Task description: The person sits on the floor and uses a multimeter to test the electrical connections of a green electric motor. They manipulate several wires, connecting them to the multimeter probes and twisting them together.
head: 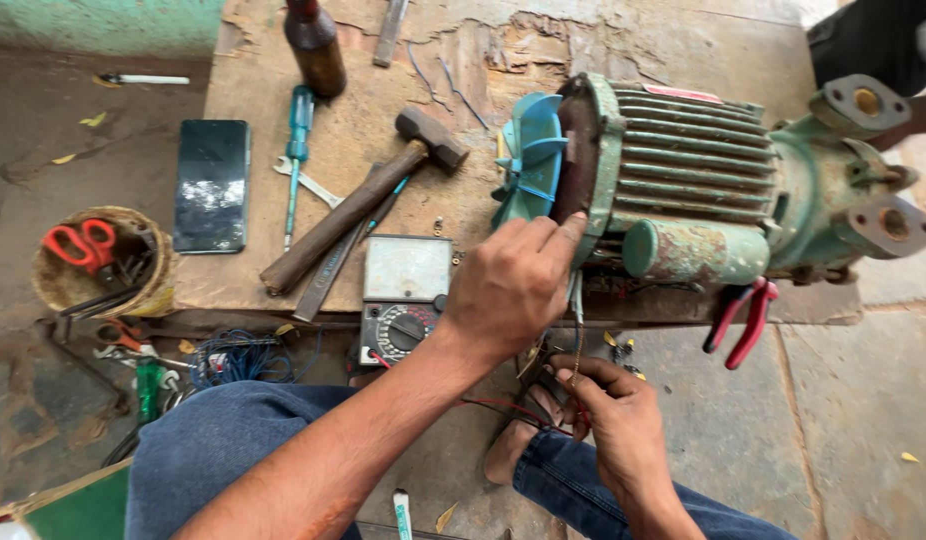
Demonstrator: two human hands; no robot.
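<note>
1. The green ribbed motor (703,170) lies on its side on the wooden bench (263,80).
2. My left hand (510,285) grips the motor's rusty end cover beside the blue fan (528,160), fingers curled on its rim.
3. My right hand (623,425), below the motor, pinches thin wires (575,345) hanging from it.
4. I judge I am working on wiring; next calls for steady, fine handling.
5. A hammer (363,200) and multimeter (405,300) lie left of the motor.

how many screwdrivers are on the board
1 for sure: a teal-handled screwdriver lying left of the hammer, beside the phone. A second teal-tipped tool peeks out under the hammer's handle; it may be another, mostly hidden.
</note>
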